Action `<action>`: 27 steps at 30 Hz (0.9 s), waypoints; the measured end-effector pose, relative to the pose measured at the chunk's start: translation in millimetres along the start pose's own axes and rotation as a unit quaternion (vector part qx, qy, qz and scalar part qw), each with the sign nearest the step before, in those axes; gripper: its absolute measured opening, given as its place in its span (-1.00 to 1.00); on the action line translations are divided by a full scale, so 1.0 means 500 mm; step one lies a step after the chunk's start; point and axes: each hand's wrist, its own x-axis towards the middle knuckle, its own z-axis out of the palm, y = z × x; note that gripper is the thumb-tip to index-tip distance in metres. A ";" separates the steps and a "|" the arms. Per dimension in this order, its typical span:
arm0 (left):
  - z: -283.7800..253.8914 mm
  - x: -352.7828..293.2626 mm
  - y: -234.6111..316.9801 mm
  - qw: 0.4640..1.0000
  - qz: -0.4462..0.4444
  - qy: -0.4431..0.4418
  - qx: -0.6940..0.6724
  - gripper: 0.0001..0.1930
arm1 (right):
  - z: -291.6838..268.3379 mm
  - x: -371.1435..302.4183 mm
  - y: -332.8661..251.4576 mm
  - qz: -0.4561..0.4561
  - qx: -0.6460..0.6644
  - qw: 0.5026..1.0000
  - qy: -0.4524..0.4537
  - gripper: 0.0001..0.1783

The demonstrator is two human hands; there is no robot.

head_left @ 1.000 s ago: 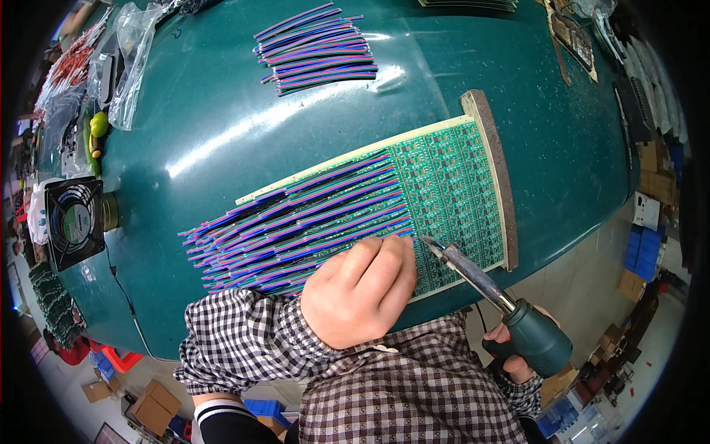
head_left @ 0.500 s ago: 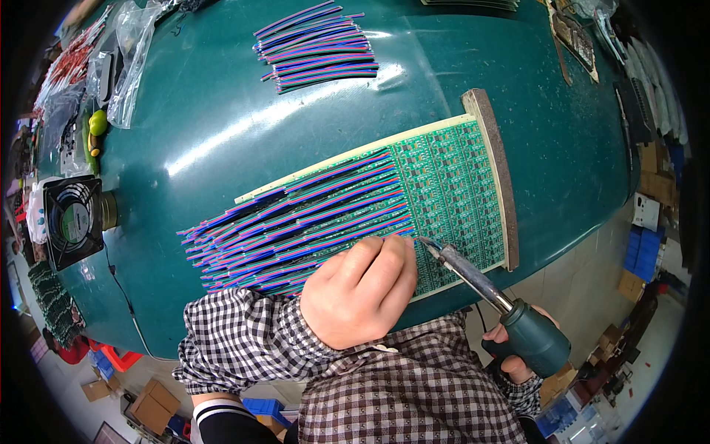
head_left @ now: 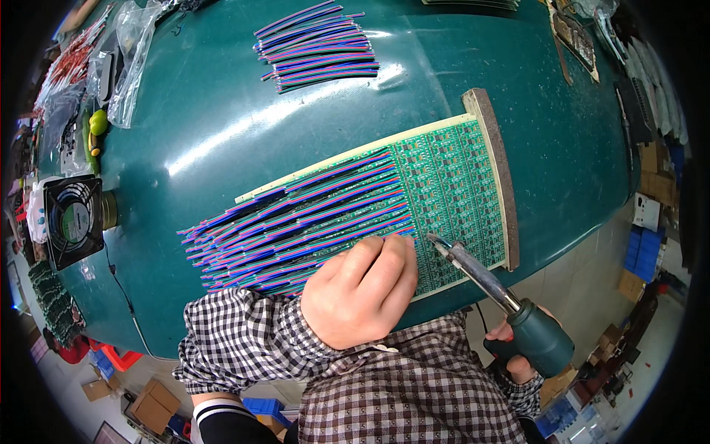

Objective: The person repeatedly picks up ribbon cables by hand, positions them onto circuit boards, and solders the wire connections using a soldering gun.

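My left hand (head_left: 362, 288) is closed in a pinch over a green circuit board panel (head_left: 462, 192), with the end of a multicoloured ribbon wire at its fingertips. Most of that wire is hidden under the hand. Rows of blue, red, green and black ribbon wires (head_left: 296, 214) lie across the panel's left part, their right ends along a line of pads. In my right hand (head_left: 521, 366) is a soldering iron (head_left: 543, 340) with a dark green grip. Its tip is over the panel, just right of my left fingertips and apart from them.
A brown-grey strip (head_left: 494, 170) stands along the panel's right edge. More cut ribbon wires (head_left: 318, 48) lie in a pile at the far side of the green table (head_left: 222, 89). A small fan (head_left: 74, 222) stands at the left, near plastic bags (head_left: 133, 66).
The soldering iron's tip has moved slightly right, away from my left fingertips, and my right hand has shifted a little with it. The left hand stays in place.
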 end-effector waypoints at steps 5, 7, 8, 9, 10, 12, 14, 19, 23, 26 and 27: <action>0.004 -0.003 0.002 1.000 0.011 0.004 0.023 -0.69 | 0.010 0.008 -0.013 -0.003 0.037 0.999 0.003 -0.23; 0.002 -0.002 0.006 0.999 0.014 0.001 0.030 -0.69 | -0.001 0.001 -0.003 0.001 0.044 0.999 0.000 -0.23; 0.003 -0.001 0.007 0.999 0.017 -0.001 0.038 -0.69 | -0.006 -0.002 0.005 -0.013 0.029 0.999 -0.009 -0.23; 0.001 -0.002 0.007 0.999 0.015 -0.002 0.040 -0.69 | -0.009 -0.002 0.007 -0.029 0.014 0.999 -0.020 -0.23; 0.001 -0.003 0.007 0.999 0.011 0.007 0.041 -0.70 | -0.009 0.001 0.003 -0.030 0.015 0.999 -0.022 -0.23; 0.002 -0.004 0.008 0.999 0.008 0.016 0.042 -0.70 | -0.010 0.006 -0.003 -0.012 0.030 0.999 -0.039 -0.24; 0.005 -0.006 0.011 0.999 0.002 0.014 0.039 -0.71 | -0.008 0.004 0.002 -0.011 0.032 0.999 -0.034 -0.24; 0.001 -0.006 0.012 0.999 -0.006 0.008 0.035 -0.71 | -0.011 0.000 0.009 -0.016 0.026 0.999 -0.031 -0.23; -0.002 -0.006 0.012 0.999 -0.001 0.002 0.043 -0.72 | -0.002 -0.001 0.002 0.001 0.039 0.999 -0.026 -0.22; 0.002 -0.007 0.010 0.999 0.003 0.004 0.038 -0.74 | 0.000 -0.004 0.005 0.008 0.046 0.999 -0.012 -0.22; 0.003 -0.007 0.010 0.999 0.003 0.004 0.038 -0.74 | 0.001 -0.004 0.006 0.003 0.045 0.999 -0.007 -0.21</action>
